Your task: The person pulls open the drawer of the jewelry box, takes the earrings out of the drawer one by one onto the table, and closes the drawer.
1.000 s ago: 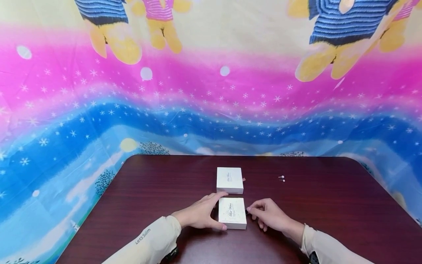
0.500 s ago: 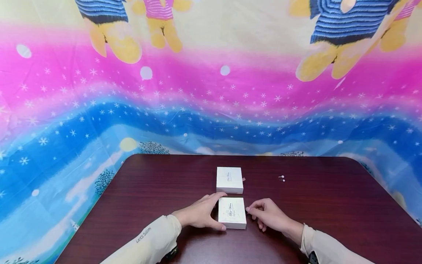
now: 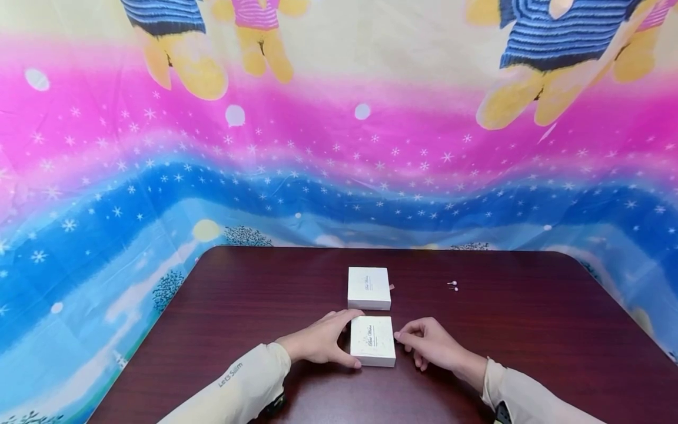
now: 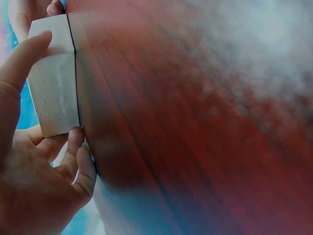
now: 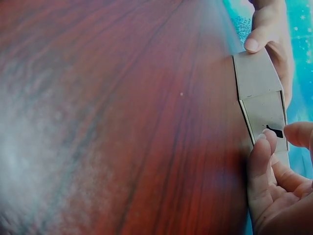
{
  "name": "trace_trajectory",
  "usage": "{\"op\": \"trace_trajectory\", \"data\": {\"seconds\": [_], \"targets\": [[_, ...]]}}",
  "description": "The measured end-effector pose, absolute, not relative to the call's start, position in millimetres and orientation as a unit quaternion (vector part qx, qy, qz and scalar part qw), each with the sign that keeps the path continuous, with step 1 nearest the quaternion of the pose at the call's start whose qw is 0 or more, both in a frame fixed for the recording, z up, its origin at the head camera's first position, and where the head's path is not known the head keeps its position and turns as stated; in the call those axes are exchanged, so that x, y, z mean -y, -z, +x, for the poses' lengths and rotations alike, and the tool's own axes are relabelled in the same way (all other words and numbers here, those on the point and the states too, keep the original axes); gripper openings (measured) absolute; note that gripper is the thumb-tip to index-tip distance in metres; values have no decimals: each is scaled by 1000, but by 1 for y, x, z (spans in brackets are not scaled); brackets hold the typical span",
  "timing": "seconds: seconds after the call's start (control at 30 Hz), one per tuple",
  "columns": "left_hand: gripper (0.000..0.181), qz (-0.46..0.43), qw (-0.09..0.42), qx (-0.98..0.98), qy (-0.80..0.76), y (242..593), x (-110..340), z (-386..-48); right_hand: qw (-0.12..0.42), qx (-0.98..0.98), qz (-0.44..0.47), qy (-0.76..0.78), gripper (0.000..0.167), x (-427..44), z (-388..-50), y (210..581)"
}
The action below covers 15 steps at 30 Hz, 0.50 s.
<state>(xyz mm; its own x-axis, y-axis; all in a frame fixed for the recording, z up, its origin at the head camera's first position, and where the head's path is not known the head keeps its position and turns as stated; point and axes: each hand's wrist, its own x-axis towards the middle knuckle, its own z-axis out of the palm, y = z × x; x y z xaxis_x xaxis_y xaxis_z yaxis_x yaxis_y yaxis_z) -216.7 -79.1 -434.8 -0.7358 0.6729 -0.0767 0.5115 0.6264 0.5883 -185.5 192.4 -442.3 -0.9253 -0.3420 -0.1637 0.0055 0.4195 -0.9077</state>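
Note:
A small white box with dark print on its lid (image 3: 373, 340) lies flat on the table. My left hand (image 3: 320, 343) grips it from the left, thumb at the near corner and fingers at the far side. The left wrist view shows the thumb and fingers of that hand (image 4: 36, 181) around the box (image 4: 56, 93). On the box's right side, my right hand (image 3: 436, 347) has its thumb and index finger at the edge. In the right wrist view, a black tab (image 5: 277, 131) sticks out of the box (image 5: 259, 78), at the fingertips of my right hand (image 5: 283, 200).
A second white box (image 3: 368, 287) lies just beyond the first, with a small pinkish tab (image 3: 392, 287) on its right side. Two small pearl-headed pins or studs (image 3: 454, 284) lie farther right on the dark red table (image 3: 265, 282). A patterned cloth (image 3: 318, 141) hangs behind.

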Motion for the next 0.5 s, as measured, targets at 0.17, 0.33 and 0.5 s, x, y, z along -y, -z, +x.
{"op": "trace_trajectory", "data": {"seconds": [0.17,0.33,0.5], "targets": [[86,329,151,-888,-284,435,80,-217,162,-829,-104,526,28,-192,-186,443],[86,334,150,-889,-273,434,79,-217,163,-830,-109,522,26,-192,-187,445],[86,334,150,-891,-270,435,78,-218,160,-827,-123,524,24,-194,-188,446]]}}
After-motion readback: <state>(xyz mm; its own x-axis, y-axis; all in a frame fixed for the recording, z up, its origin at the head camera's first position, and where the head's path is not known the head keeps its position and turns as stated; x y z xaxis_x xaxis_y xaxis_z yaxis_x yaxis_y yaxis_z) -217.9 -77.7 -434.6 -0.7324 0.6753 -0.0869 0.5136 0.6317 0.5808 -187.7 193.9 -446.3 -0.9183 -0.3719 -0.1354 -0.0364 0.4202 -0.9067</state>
